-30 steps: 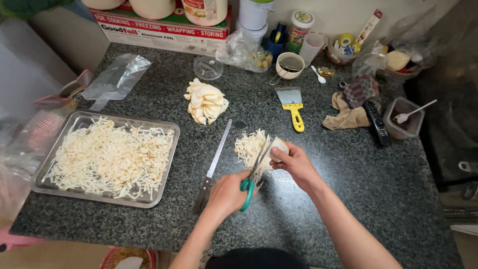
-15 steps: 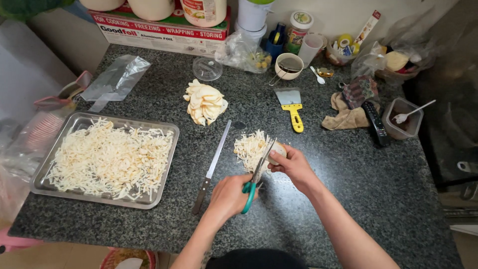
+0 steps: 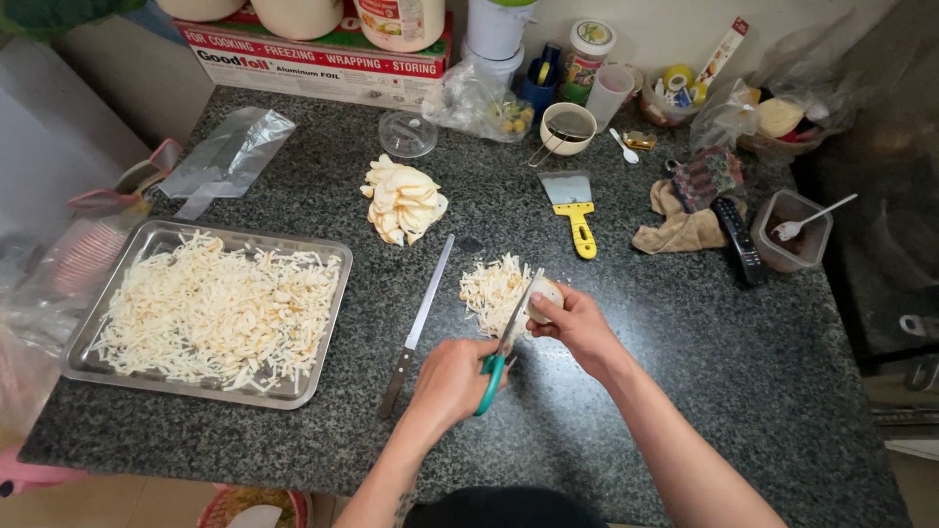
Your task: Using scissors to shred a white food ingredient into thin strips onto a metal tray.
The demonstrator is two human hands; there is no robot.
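On the speckled granite counter (image 3: 685,362), left hand (image 3: 448,383) grips green-handled scissors (image 3: 504,342), right hand (image 3: 577,323) pinches a pale slice (image 3: 544,293).

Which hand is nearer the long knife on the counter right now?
Left. The left hand, gripping the green-handled scissors, sits just right of the knife handle. The right hand, holding a pale piece, is farther right, beyond the scissors.

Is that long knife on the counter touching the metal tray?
Apart. The head view shows bare dark counter between the knife and the tray's right rim.
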